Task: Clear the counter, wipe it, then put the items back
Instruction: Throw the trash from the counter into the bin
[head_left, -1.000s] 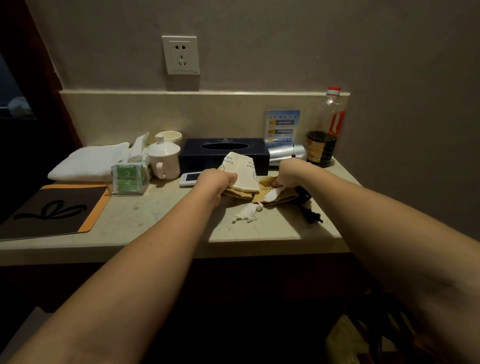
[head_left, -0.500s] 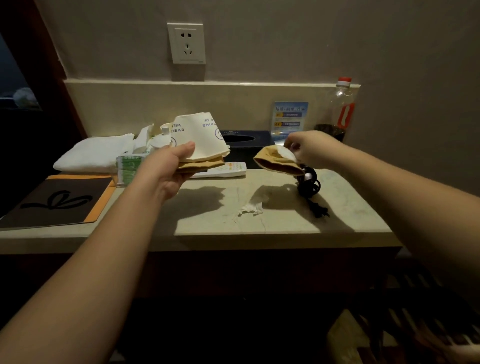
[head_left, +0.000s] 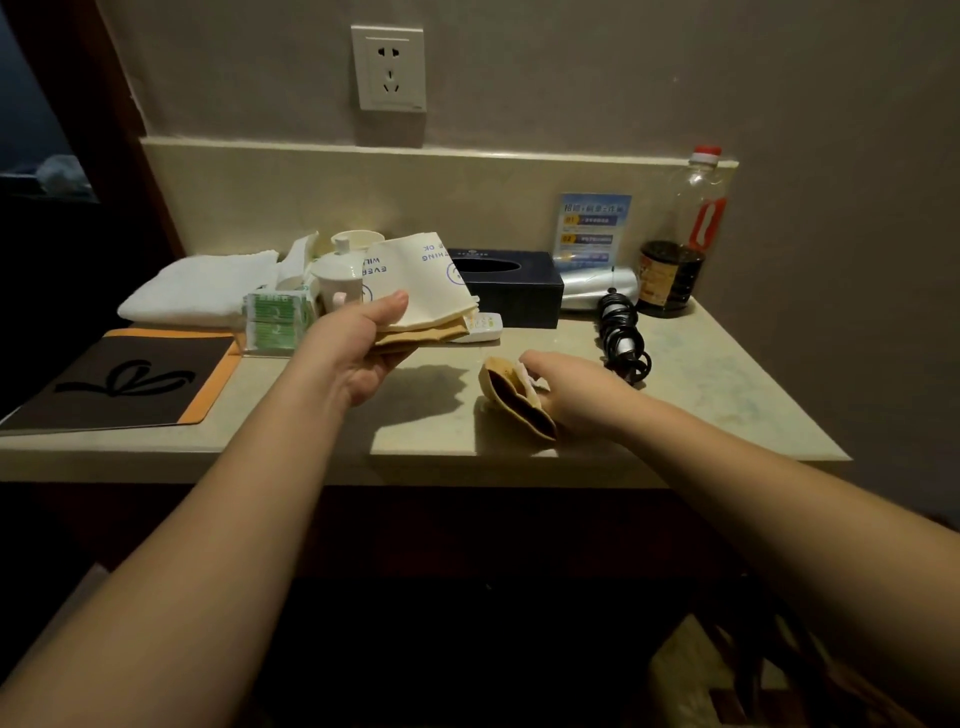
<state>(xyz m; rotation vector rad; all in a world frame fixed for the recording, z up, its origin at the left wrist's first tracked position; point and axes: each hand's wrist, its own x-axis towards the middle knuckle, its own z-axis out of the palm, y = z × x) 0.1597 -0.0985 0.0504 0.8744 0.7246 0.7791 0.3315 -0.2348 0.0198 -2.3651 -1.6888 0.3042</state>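
Paper is what both hands hold above the tabletop (head_left: 701, 395). The left hand (head_left: 358, 353) grips a flat stack of bags (head_left: 421, 291), a white printed one on top of a brown one, with the thumb pressed on top and the fingers curled beneath. The stack hangs over the tabletop at about 11 o'clock from its middle, just in front of the mug (head_left: 337, 278) and partly over the remote (head_left: 485, 328). Its long axis runs left to right, tilted a little up toward 2 o'clock, and the free ends point right toward the tissue box (head_left: 519, 291).

The right hand (head_left: 566, 395) pinches a small brown bag (head_left: 519, 400) with a white scrap of paper, fingers clamped on its upper edge. This bag sits near the tabletop's front edge, at about 6 o'clock. Its mouth gapes open and faces the person, and its long axis runs from 11 to 5 o'clock.

The step looks like clearing the loose paper. To do it well, I would bring the small bag onto the stack so one hand carries all. Keeping the open mouth tipped upward should hold the scrap in. The lift should steer clear of the coiled cord (head_left: 621, 332) at 2 o'clock and the bottle (head_left: 675, 270) behind it.
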